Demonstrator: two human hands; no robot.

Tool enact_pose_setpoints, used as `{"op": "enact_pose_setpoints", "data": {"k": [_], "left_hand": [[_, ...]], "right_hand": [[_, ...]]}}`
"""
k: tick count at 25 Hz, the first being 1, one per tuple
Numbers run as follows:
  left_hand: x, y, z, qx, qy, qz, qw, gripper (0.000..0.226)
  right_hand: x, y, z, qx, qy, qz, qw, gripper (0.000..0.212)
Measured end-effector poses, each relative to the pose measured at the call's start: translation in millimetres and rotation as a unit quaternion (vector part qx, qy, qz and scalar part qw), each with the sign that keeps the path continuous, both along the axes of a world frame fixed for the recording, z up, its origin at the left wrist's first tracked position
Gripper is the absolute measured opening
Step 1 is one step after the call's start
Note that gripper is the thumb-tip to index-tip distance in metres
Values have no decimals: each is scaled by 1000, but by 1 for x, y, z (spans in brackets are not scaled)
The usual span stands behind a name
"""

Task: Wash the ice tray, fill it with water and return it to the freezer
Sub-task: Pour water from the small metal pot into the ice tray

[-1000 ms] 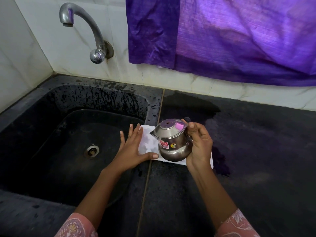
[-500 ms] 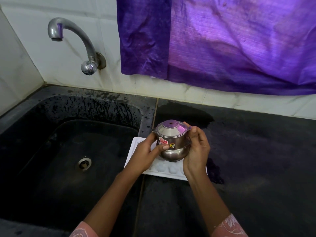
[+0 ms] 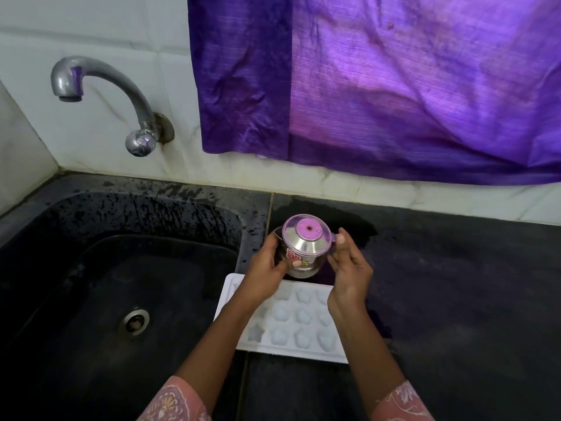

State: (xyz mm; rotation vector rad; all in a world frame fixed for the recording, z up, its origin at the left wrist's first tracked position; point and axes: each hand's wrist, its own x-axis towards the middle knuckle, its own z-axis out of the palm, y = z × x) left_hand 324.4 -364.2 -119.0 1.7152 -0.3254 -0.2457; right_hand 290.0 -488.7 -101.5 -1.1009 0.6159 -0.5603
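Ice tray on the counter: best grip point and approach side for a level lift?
Take the ice tray by its two short end rims, one hand from each side. It lies flat beside the sink, and its moulded cells look filled, so a level two-ended hold should spill least. Both hands are on the steel pot.

We see a dim scene lit mostly from behind the purple curtain, where daylight glows through the cloth brightest on its right panel and leaves the left fold darker. That light tints everything: a violet sheen lies on the dark counter and pink glare sits on the top of the steel pot. The sink falls almost to black, its basin showing little detail. Soft highlights run along the tap. The white tray reads pale blue-grey, its moulds slightly soft. Straight tile lines bow toward the edges, and the sleeves at the bottom are blurred.
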Motion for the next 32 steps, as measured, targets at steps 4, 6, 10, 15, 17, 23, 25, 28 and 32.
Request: {"op": "enact_pose_setpoints", "data": {"k": [4, 6, 10, 15, 17, 23, 25, 28, 32], "left_hand": [[14, -4, -8, 11, 9, 3, 1000, 62], [20, -6, -13, 7, 18, 3, 1000, 62], [27, -8, -15, 0, 34, -1, 999, 64], [32, -7, -20, 4, 39, -8, 999, 61], [32, -7, -19, 3, 42, -8, 999, 62], [34, -6, -19, 4, 45, -21, 999, 61], [35, -7, -18, 0, 43, -23, 999, 61], [37, -6, -18, 7, 49, -27, 998, 63], [35, -4, -11, 67, 20, -28, 997, 68]], "right_hand": [[10, -7, -7, -13, 14, 11, 1000, 34], [15, -9, -10, -11, 16, 18, 1000, 33], [20, -11, -14, 1, 3, 24, 1000, 27], [22, -14, -20, 3, 12, 24, 1000, 24], [23, -15, -23, 7, 13, 23, 1000, 21], [24, -15, -23, 2, 16, 19, 1000, 27], [24, -15, -23, 9, 15, 19, 1000, 30], [24, -15, -21, 18, 13, 25, 999, 31], [21, -17, -15, -10, 48, 62, 997, 36]]}}
